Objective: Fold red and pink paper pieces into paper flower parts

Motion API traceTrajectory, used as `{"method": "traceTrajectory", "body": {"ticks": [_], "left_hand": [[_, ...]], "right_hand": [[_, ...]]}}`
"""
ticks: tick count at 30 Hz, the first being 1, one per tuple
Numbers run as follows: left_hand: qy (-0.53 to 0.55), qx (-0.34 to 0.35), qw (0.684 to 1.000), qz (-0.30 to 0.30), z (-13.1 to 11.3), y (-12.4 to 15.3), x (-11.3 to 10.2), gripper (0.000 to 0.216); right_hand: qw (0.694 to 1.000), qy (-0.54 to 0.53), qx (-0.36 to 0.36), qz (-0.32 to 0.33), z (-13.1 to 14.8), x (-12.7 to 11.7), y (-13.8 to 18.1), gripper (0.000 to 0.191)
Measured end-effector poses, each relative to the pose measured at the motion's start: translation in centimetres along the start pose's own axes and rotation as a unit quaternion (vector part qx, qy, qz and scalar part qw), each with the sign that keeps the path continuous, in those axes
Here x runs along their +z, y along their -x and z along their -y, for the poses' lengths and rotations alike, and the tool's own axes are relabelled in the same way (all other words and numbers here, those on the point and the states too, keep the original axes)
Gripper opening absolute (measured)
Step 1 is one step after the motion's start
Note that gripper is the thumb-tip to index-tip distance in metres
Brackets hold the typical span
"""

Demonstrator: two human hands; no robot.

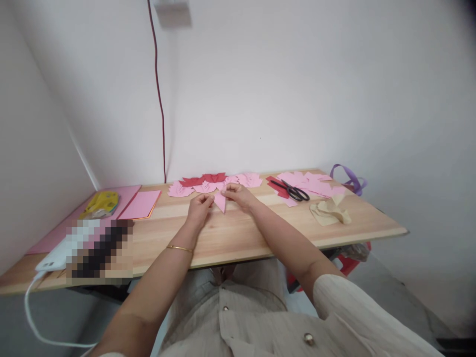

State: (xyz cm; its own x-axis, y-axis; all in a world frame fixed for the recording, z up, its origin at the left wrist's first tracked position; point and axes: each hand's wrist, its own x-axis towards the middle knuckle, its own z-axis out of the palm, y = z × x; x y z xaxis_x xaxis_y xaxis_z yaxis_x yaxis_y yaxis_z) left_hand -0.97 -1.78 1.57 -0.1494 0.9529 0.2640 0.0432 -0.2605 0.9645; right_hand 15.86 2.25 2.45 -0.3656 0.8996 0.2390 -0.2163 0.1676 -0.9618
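Note:
My left hand (199,207) and my right hand (239,194) both pinch a pink folded paper piece (220,201) whose point faces me, just above the wooden table (230,238). The fingers of each hand are closed on its upper corners. Right behind the hands lies a row of folded pink and red paper shapes (211,183).
Black scissors (293,191) rest on red and pink paper scraps (308,184) at the right. A crumpled beige piece (330,211) and a purple ribbon (349,177) lie further right. Pink paper sheets (140,204), a yellow object (101,203) and a white device with cable (52,260) sit left.

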Motion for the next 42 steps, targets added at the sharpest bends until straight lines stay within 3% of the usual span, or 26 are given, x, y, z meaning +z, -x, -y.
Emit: {"method": "traceTrajectory", "body": {"ticks": [5, 14, 16, 19, 21, 23, 27, 29, 33, 39, 42], "left_hand": [[-0.064, 0.058, 0.995, 0.043, -0.9, 0.5, -0.2, 0.017], [-0.067, 0.056, 0.995, 0.055, -0.6, 0.3, 0.2, 0.018], [-0.053, 0.045, 0.996, 0.052, -0.4, 0.2, 0.1, 0.019], [-0.017, 0.019, 1.0, 0.017, -0.4, 0.0, -0.1, 0.023], [0.018, -0.005, 1.0, -0.012, -0.4, -0.2, -0.1, 0.025], [0.062, -0.029, 0.997, -0.034, -0.3, -0.3, -0.1, 0.026], [0.154, -0.064, 0.985, -0.036, -0.2, -0.2, 0.2, 0.029], [0.166, -0.075, 0.983, -0.017, -0.1, -0.1, 0.2, 0.031], [0.131, -0.086, 0.986, 0.047, 0.0, 0.2, 0.4, 0.03], [0.147, -0.121, 0.981, 0.041, 0.4, 0.1, 0.6, 0.034], [0.126, -0.119, 0.984, 0.045, 0.5, 0.0, 0.3, 0.032]], "right_hand": [[0.998, 0.051, 0.014, 0.026, 0.2, -0.1, 0.4, 0.032], [0.999, 0.045, 0.011, -0.007, 0.5, -0.4, -0.2, 0.03], [0.998, 0.032, 0.026, -0.046, 0.6, -1.6, -0.7, 0.032], [0.987, -0.024, 0.036, -0.157, 0.8, -3.5, -1.4, 0.039], [0.981, -0.043, 0.029, -0.185, 1.0, -4.1, -1.5, 0.041], [0.989, -0.016, 0.041, -0.139, 1.0, -3.5, -1.1, 0.04], [0.992, 0.097, 0.073, 0.04, 0.6, -0.3, 0.2, 0.036], [0.99, 0.121, 0.061, 0.032, 0.4, 0.8, 0.5, 0.035], [0.996, 0.07, 0.026, -0.051, 0.0, 0.9, 0.2, 0.034], [1.0, 0.028, 0.011, 0.01, -1.0, 1.5, 0.2, 0.034], [0.999, 0.043, -0.014, -0.02, -1.2, 1.5, 0.0, 0.034]]}}
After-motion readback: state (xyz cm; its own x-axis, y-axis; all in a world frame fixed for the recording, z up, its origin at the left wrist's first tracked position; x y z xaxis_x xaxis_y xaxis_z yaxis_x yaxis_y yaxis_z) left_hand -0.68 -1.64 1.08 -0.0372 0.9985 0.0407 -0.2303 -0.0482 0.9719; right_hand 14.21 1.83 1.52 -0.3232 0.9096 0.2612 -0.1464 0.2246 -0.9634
